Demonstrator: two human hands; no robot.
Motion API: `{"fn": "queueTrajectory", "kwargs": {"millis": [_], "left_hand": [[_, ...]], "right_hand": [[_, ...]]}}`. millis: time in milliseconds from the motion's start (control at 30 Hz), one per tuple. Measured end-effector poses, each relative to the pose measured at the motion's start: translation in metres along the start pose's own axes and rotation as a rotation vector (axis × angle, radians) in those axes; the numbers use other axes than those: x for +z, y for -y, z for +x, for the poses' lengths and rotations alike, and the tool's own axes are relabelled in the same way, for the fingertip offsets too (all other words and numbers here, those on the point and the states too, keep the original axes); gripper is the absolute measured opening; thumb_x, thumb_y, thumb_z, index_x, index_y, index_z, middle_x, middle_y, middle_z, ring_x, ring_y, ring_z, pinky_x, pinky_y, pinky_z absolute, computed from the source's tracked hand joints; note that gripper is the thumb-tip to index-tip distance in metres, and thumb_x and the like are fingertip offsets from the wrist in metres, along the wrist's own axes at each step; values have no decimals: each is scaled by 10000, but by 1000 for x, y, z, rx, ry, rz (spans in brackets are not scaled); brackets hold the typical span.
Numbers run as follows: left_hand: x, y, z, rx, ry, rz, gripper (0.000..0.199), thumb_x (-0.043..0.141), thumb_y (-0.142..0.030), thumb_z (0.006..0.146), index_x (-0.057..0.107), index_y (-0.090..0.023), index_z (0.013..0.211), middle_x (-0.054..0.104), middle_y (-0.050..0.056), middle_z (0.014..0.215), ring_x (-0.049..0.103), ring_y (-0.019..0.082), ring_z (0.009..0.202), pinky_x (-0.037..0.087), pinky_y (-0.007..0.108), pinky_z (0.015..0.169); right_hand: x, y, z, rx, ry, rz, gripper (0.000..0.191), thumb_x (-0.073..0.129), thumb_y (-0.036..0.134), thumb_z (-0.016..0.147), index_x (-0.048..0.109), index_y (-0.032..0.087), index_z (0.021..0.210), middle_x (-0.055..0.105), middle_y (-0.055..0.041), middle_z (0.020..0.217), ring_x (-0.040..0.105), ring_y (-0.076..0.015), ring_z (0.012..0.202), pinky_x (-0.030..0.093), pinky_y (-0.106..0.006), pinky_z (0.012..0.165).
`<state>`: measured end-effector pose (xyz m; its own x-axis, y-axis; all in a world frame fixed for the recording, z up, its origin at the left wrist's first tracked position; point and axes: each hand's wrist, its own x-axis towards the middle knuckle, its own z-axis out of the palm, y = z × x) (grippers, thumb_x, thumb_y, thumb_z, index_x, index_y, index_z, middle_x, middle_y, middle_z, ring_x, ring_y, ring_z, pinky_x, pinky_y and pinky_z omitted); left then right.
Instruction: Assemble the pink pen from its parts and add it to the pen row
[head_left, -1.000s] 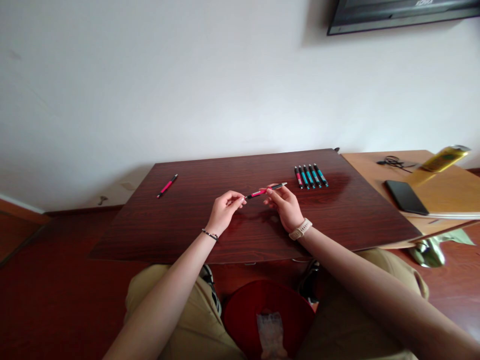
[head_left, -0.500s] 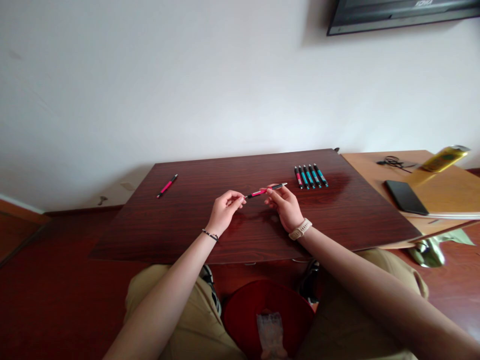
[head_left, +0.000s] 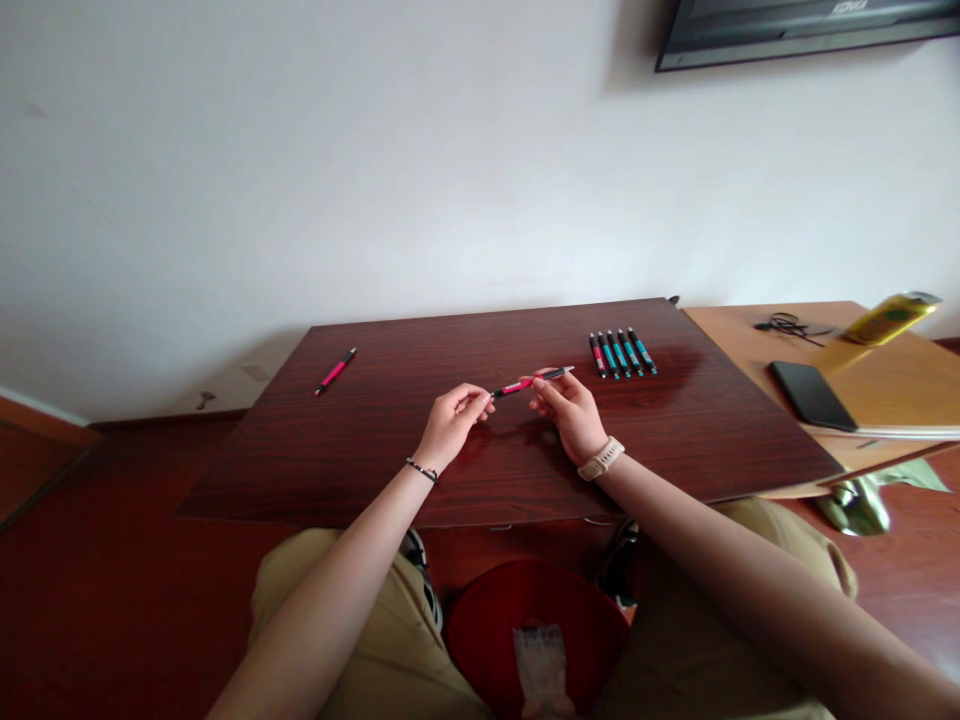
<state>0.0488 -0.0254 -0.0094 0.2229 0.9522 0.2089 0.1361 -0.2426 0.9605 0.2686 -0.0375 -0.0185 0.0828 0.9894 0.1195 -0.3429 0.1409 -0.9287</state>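
Observation:
A pink and black pen (head_left: pixel 516 387) is held nearly level above the dark wooden table (head_left: pixel 420 350). My left hand (head_left: pixel 452 420) pinches its left end between thumb and fingers. Around its right part close the fingertips of my right hand (head_left: pixel 571 412), with the silver tip sticking out to the right. Another pink pen (head_left: pixel 335 371) lies alone on the table's left side. At the right, beyond my right hand, a row holds one pink pen (head_left: pixel 597 354) and several blue pens (head_left: pixel 625 352) side by side.
A lighter wooden table (head_left: pixel 900 385) adjoins on the right, bearing a black phone (head_left: pixel 812 395), a thin black cable (head_left: pixel 787 324) and a yellow can (head_left: pixel 891 318). Below the near edge is a red stool (head_left: pixel 480 620) with a clear plastic packet (head_left: pixel 541 665).

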Motion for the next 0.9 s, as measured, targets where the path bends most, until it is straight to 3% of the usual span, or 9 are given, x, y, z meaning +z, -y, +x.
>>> {"fn": "queueTrajectory", "kwargs": {"millis": [333,533,767,900], "left_hand": [[0,1,1,-1,-44,-7,306,792,-468,894,732,-179,976,778,68,888,693,173,744,559,292,708],[0,1,1,-15,7,3,334,701,-509,966,727,-176,967,791,87,909,698,176,751,539,290,697],[0,-2,1,-20,-13,5,304,773,-459,904,721,-170,982,780,69,905,693,170,749,544,286,720],[-1,-1,0,-35,18,7,320,705,-488,959,720,-168,979,785,78,918,688,168,759,532,279,714]], "right_hand": [[0,-2,0,-3,0,1,388,857,493,847,698,236,1091,811,-54,1129,659,-120,696,495,-246,575],[0,-2,1,-5,5,19,359,853,464,862,689,232,1081,813,-54,1142,647,-107,684,482,-237,572],[0,-3,1,-7,8,27,354,859,445,862,691,223,1080,813,-49,1106,637,-109,680,467,-241,564],[1,-2,1,-7,4,18,373,862,467,850,692,228,1080,812,-55,1123,634,-116,680,466,-253,560]]}}
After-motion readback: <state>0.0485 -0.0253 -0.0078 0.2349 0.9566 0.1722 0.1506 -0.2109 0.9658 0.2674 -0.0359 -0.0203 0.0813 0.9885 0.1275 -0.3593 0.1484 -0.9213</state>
